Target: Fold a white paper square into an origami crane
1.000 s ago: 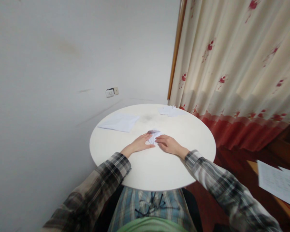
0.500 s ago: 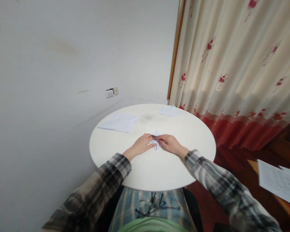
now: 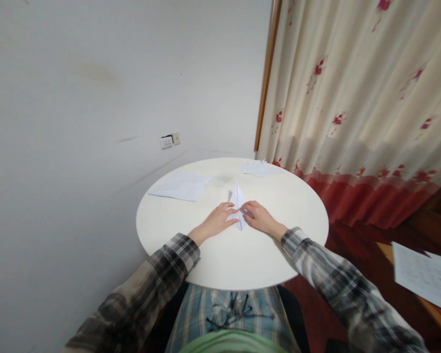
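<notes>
A small piece of folded white paper (image 3: 237, 195) lies near the middle of the round white table (image 3: 238, 264). It is a narrow diamond, with one point away from me, the other towards me, and a crease down its length. My left hand (image 3: 220, 218) holds the paper at its left edge, the index finger across its middle and the thumb lower down. At the right edge, my right hand (image 3: 257, 216) has its fingers bent and closed on the paper. Both hands hide parts of its sides.
White sheets (image 3: 182, 185) lie at the table's back left. Torn-looking paper (image 3: 260, 168) is at the back right. A wall with a socket (image 3: 166, 142) stands on the left, a flowered curtain (image 3: 334, 98) at the right. Written sheets (image 3: 422, 274) rest on a low surface to the right.
The paper's far flap has opened away from me, so a long upper point now shows where a short, blunt shape was. My hands have hardly moved.
</notes>
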Demonstrator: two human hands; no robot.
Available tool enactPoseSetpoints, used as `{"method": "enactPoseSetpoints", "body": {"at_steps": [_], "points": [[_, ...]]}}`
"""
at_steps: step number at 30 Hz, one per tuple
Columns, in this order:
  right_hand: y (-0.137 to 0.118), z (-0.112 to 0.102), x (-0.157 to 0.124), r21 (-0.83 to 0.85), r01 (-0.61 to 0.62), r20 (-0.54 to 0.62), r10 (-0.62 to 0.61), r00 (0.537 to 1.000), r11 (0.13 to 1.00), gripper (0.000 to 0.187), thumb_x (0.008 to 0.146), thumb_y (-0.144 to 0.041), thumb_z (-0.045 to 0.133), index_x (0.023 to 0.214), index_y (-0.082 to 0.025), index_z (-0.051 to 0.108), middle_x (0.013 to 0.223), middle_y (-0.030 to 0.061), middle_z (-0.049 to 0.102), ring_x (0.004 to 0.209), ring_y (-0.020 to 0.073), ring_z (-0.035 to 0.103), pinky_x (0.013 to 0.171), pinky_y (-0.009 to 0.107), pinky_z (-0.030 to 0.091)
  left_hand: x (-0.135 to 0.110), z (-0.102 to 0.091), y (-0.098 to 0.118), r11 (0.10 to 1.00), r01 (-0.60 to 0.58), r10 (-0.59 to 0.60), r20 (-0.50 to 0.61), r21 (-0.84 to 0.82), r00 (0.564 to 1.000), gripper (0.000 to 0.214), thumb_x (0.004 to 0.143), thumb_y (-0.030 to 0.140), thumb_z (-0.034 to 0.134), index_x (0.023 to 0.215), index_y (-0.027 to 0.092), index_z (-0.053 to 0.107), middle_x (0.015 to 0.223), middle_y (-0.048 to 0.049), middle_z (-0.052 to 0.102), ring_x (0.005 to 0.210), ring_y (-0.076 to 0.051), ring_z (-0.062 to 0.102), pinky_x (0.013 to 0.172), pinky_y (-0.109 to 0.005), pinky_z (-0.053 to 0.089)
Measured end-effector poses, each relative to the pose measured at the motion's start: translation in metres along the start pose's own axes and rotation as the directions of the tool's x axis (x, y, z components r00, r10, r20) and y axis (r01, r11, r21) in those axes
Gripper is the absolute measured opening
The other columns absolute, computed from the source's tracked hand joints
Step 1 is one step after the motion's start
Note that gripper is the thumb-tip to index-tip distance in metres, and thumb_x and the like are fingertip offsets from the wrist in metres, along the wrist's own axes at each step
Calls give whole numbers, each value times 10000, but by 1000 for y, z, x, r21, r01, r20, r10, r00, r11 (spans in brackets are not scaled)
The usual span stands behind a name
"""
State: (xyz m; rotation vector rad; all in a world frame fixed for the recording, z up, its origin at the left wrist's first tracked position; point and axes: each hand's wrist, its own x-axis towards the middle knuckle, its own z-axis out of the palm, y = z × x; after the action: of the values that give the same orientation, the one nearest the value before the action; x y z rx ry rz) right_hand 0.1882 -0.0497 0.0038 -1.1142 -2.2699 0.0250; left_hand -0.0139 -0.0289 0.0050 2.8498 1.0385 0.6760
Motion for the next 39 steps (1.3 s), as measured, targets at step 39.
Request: {"method": "enactPoseSetpoints", "body": {"at_steps": [39], "points": [[-10, -10, 1, -175, -183, 55, 195, 979, 967, 241, 816, -224, 453, 1015, -185, 583, 932, 71, 649, 846, 167, 588, 728, 250, 416, 1, -10, 8, 979, 197, -198, 7, 52, 980, 332, 866, 336, 366, 1035, 194, 614, 1103, -53, 626, 1022, -187, 570, 900, -306, 416]]}}
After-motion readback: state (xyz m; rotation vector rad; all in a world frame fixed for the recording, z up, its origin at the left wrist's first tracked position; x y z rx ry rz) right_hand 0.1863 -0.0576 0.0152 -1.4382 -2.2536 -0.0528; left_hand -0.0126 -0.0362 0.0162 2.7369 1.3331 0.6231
